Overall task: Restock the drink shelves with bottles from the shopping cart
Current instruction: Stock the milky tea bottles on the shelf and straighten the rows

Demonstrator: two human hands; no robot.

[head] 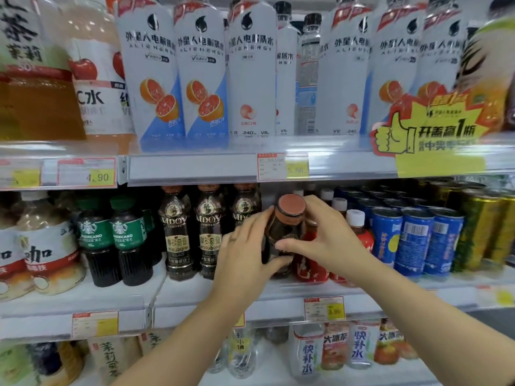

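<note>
Crowded shelf (pixel 181 293) (price-tagged edge (pixel 278 309)); hands (pixel 242 252) (pixel 331 243) grip bottle (pixel 287 224).

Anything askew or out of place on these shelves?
The coffee bottle between the left hand and right hand tilts, cap toward the camera, unlike its upright neighbours. On the top shelf one clear bottle shows its barcode.

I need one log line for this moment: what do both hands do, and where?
left hand: grips coffee bottle | right hand: grips it | place: middle shelf, between MDOY bottles and red bottles | step: shelving
</note>
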